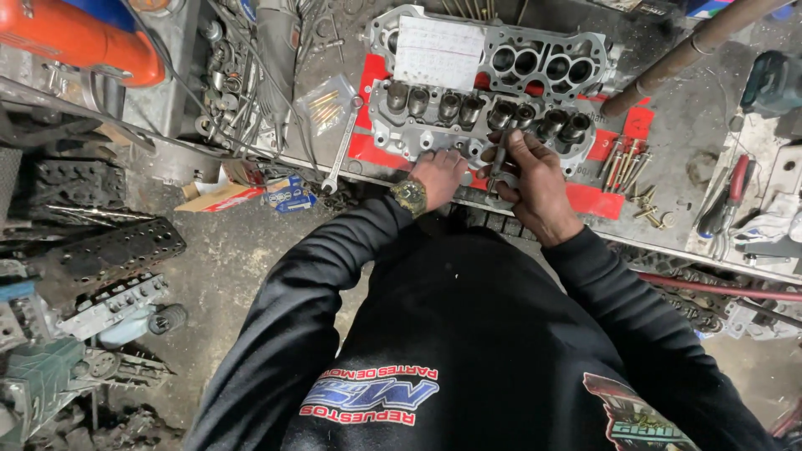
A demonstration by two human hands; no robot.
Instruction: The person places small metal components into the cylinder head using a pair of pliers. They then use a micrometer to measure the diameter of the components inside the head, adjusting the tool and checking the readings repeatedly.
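Grey metal cylinder head (468, 117) on the surface (702, 125): right hand (535, 179) grips a slim metal tool (499, 159), left hand (439, 171) rests fingers bent on its near edge, beside a wrench (342, 146).

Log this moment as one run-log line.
left hand: resting on cylinder head near edge | right hand: gripping thin metal tool upright against head | wrench: on bench left, untouched

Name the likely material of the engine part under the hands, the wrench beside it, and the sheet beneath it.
Cylinder head: probably cast aluminium, dull grey, grainy. Wrench: likely steel, bright silvery shine. Red sheet: smooth and flat; plastic or card, unclear.
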